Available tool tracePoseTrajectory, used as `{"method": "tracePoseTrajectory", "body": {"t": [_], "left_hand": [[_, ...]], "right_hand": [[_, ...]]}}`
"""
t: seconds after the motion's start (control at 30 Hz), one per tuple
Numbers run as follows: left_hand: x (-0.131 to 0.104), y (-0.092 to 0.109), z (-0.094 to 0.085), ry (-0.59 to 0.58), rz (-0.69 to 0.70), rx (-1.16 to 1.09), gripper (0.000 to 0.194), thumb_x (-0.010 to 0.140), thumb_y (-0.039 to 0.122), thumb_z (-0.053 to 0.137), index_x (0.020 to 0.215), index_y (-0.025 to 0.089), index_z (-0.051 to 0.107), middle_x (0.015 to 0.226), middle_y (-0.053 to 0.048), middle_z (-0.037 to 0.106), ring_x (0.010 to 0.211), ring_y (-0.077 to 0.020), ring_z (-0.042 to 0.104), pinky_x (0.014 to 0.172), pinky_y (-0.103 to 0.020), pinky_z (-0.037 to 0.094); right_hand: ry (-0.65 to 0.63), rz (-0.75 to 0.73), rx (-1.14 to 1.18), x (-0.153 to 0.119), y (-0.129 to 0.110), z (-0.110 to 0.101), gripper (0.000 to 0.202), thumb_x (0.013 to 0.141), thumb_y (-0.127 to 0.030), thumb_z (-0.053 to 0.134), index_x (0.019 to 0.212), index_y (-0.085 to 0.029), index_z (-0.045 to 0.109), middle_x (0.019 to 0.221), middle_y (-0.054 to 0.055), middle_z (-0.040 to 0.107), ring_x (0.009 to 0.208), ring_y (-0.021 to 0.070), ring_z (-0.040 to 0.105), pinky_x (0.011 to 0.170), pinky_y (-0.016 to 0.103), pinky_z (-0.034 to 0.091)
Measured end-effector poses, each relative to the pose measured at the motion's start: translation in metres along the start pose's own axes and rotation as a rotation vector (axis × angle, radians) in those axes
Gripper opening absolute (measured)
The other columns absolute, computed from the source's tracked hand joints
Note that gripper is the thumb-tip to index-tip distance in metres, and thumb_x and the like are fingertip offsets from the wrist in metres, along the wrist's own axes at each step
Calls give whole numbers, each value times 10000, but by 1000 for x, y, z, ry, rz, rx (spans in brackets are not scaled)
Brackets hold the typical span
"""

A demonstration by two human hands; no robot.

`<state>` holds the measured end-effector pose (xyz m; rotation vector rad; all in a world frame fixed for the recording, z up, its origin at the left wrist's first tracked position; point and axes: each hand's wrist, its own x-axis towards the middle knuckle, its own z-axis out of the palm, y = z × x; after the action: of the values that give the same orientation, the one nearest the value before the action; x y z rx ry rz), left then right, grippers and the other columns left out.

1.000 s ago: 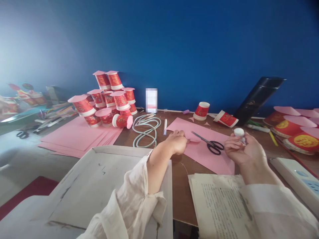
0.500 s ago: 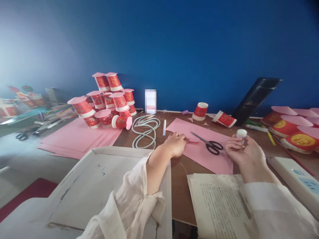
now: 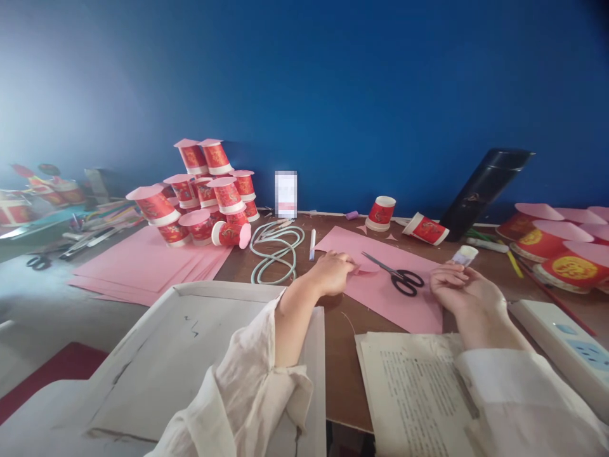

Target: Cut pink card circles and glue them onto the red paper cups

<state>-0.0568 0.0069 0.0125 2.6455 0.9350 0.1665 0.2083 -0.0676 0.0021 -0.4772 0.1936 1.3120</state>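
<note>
My left hand (image 3: 334,273) reaches over the pink paper sheet (image 3: 409,309), its fingers closed at the edge of a round pink paper disc (image 3: 368,267). Part of that disc is hidden behind the fingers. To the right, my right hand (image 3: 464,292) is wrapped around a small white glue stick (image 3: 465,255), whose round end tilts up and outward. Between my hands, black-handled scissors (image 3: 404,279) lie on the sheet with blades pointing away and left.
Red cups with pink discs (image 3: 227,195) stand stacked at left. A coiled cable (image 3: 276,254) lies behind my left arm. At the back right are two red cups, one upright (image 3: 380,214), and a black bottle (image 3: 488,190). Printed pages (image 3: 413,381) and a power strip (image 3: 566,346) lie nearer.
My left hand has drawn back slightly toward me with the disc's edge at its fingers. The glue stick in my right hand has tipped over to the right.
</note>
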Motion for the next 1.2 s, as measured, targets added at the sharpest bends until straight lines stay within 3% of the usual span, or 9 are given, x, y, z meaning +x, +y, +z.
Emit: {"method": "tracePoseTrajectory", "body": {"t": [0.13, 0.3, 0.43, 0.63, 0.77, 0.93, 1.07, 1.2], "left_hand": [[1, -2, 2, 28, 14, -7, 512, 791, 47, 421, 1221, 234, 627, 1316, -81, 560, 1203, -290, 444, 1023, -413, 351], [2, -5, 5, 55, -9, -26, 399, 798, 127, 510, 1156, 237, 648, 1290, -81, 577, 1174, -291, 472, 1000, -405, 370], [3, -5, 7, 74, 10, -25, 301, 824, 163, 511, 1070, 234, 669, 1242, -74, 600, 1169, -257, 484, 1005, -376, 374], [2, -2, 5, 60, -4, 17, 303, 831, 141, 475, 1063, 220, 655, 1237, -68, 597, 1157, -243, 485, 1002, -377, 381], [1, -1, 2, 43, 5, 36, 308, 795, 103, 479, 1025, 204, 656, 1250, -58, 588, 1151, -257, 477, 994, -385, 386], [-1, -1, 2, 41, -4, 38, 325, 778, 96, 478, 1032, 193, 655, 1258, -91, 578, 1141, -283, 480, 949, -390, 415], [1, -5, 5, 122, -4, -40, 396, 771, 77, 462, 1096, 183, 662, 1202, -107, 618, 1116, -277, 508, 966, -391, 410], [2, -6, 3, 333, 14, -199, 489, 767, 36, 419, 1160, 190, 664, 1225, -81, 623, 1161, -249, 498, 1018, -365, 386]], "right_hand": [[-16, 79, -62, -2, 11, 4, 142, 915, -204, 320, 827, -208, 431, 520, -40, 460, 321, 60, 416, 276, 154, 343], [37, 335, -470, -12, 47, 18, 141, 901, -100, 407, 811, -166, 493, 511, -65, 436, 294, 12, 347, 242, 79, 246], [46, 406, -690, -23, 78, 26, 107, 924, -131, 462, 915, -118, 567, 573, -28, 524, 300, 3, 334, 224, 83, 220], [81, 138, -978, -20, 100, 28, 120, 920, -151, 522, 826, -132, 595, 587, 14, 604, 355, 18, 421, 283, 79, 318], [124, 113, -1020, -7, 105, 29, 126, 909, -112, 524, 814, -125, 607, 590, 42, 637, 403, 53, 520, 340, 106, 417], [176, 58, -1016, 5, 111, 33, 173, 887, -42, 485, 825, -138, 615, 528, 24, 614, 381, 75, 521, 331, 130, 433], [131, 16, -1014, 4, 111, 32, 152, 836, -47, 549, 736, -147, 606, 516, 18, 591, 372, 67, 476, 288, 127, 373], [35, -5, -1002, -8, 106, 29, 153, 806, -109, 614, 665, -148, 567, 521, -10, 539, 357, 29, 391, 273, 106, 270]]}}
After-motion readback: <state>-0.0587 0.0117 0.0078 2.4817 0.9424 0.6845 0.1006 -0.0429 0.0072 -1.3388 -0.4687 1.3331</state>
